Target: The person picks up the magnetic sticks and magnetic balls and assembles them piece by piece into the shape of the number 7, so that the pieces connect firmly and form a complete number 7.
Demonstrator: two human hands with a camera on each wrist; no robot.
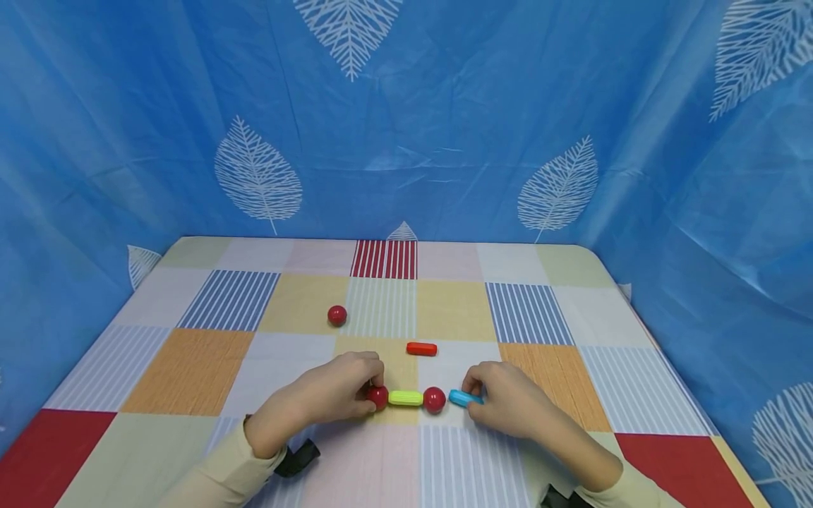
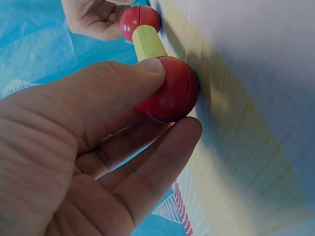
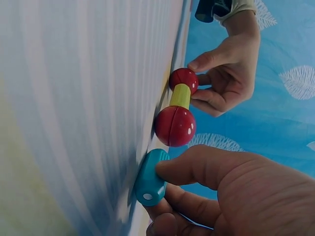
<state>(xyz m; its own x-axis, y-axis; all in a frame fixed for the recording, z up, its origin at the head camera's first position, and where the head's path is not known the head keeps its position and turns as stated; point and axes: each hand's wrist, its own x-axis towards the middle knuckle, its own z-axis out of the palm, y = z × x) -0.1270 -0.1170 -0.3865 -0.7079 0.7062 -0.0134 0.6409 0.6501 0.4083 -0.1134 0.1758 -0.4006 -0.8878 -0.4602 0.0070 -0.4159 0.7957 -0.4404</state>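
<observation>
Two red balls sit in a row on the cloth, joined by a yellow-green stick. My left hand pinches the left red ball between thumb and fingers. At the other end of that stick is the second red ball, touched by neither hand. My right hand pinches a blue stick between thumb and fingers. The blue stick's near end shows a pale round spot. Its other end points toward the second ball, with a small gap between them in the head view.
Farther back on the patchwork tablecloth lie a loose red ball and an orange-red stick. Blue curtains with white leaf prints hang behind and beside the table. A black strap is on the left wrist.
</observation>
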